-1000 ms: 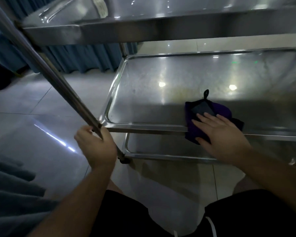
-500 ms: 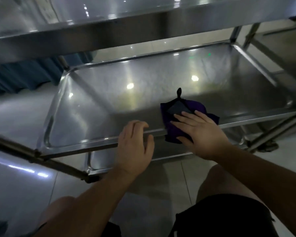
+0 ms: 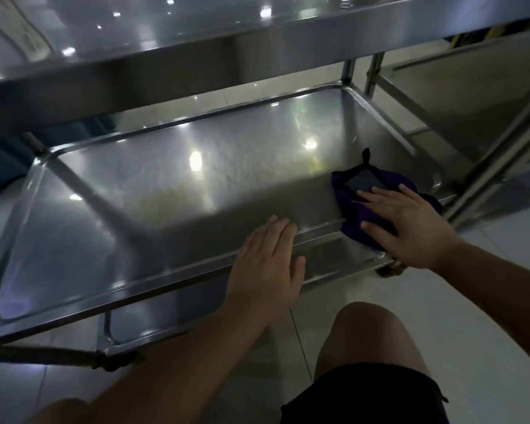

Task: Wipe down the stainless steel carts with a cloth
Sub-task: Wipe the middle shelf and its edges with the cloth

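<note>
The stainless steel cart's middle shelf (image 3: 153,191) fills the centre of the head view, a shallow tray with a raised rim. A dark purple cloth (image 3: 354,209) with a small hanging loop lies at the shelf's near right corner, draped over the front rim. My right hand (image 3: 407,228) presses flat on the cloth with straight fingers. My left hand (image 3: 266,264) rests on the shelf's front rim, fingers straight and together, holding nothing. The cart's top shelf (image 3: 257,47) hangs over the upper part of the view.
A lower shelf (image 3: 172,316) shows under the front rim, with a caster (image 3: 110,365) at its near left. A second steel cart (image 3: 459,96) stands close on the right. Dark blue curtains (image 3: 3,163) hang at the left. My bare knees are over the pale tiled floor (image 3: 484,301).
My left hand left the cart's slanted leg and came to the front rim of the middle shelf. My right hand slid the cloth rightward along the shelf toward its right corner. The view swung right.
</note>
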`<state>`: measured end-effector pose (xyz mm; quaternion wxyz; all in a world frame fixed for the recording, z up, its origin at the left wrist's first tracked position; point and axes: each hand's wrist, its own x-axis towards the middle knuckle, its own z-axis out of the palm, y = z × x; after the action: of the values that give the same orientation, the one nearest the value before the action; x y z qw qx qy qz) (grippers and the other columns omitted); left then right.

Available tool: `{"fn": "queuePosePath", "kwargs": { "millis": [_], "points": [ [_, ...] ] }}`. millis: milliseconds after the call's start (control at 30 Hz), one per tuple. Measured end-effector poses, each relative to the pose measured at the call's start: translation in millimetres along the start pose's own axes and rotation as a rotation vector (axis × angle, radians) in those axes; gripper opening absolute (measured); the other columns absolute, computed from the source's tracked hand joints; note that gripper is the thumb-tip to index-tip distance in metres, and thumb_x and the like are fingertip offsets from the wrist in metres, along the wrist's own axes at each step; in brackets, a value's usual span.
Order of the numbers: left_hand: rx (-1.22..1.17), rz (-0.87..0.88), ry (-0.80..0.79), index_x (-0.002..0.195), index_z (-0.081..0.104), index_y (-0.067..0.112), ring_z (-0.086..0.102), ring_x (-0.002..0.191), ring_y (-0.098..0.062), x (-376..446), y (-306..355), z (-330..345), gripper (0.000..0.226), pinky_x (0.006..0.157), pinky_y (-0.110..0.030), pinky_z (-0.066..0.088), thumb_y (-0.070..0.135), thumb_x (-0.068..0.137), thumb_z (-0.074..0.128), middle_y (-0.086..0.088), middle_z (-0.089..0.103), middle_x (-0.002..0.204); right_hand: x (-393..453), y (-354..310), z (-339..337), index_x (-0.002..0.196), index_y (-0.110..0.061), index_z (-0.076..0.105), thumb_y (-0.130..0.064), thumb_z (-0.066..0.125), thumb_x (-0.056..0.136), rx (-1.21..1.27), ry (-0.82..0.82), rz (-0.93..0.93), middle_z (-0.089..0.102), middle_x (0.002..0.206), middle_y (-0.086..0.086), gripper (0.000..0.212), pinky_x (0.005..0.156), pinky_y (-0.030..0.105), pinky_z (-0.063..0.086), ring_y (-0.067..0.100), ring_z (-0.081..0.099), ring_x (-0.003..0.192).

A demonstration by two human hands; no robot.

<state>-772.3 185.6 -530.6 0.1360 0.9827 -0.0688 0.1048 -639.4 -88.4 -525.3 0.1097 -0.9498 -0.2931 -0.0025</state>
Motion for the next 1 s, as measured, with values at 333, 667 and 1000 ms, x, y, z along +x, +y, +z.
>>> {"fn": "queuePosePath", "kwargs": {
  "millis": [333,667,1000],
  "points": [
    [0.241,0.075,-0.201,0.170,0.001,0.017,-0.010,0.162,-0.015,19.2,6.5,18.1,0.079,0.130,-0.033,-0.008,0.061,0.105,0.012,-0.001,-0.003,0.177,-2.5,56.2,-8.1,0.158,-0.032,0.039,-0.069,0.015,0.100,-0.103,-0.018,0.302,0.035,0.166,-0.009,0.073,0.127,0.039,0.009,0.015,0.026,0.155],
    [0.231,0.102,-0.236,0.170,0.004,0.016,-0.009,0.163,-0.015,19.4,3.2,15.5,0.086,0.131,-0.033,-0.003,0.070,0.104,0.011,-0.001,-0.004,0.177,59.4,49.4,-10.4,0.167,-0.018,0.008,-0.056,0.017,0.106,-0.121,-0.139,0.586,0.004,0.174,0.010,0.072,0.129,0.049,0.001,0.030,-0.001,0.160],
    [0.266,0.096,-0.222,0.168,0.019,0.008,0.008,0.163,-0.022,17.2,0.5,16.7,0.088,0.132,-0.041,0.013,0.070,0.105,0.014,-0.009,0.012,0.176,22.2,-57.1,8.3,0.166,-0.025,0.017,-0.065,0.011,0.100,0.005,-0.107,0.184,0.011,0.173,0.001,0.077,0.126,0.035,0.003,0.019,0.007,0.160]
  ]
}}
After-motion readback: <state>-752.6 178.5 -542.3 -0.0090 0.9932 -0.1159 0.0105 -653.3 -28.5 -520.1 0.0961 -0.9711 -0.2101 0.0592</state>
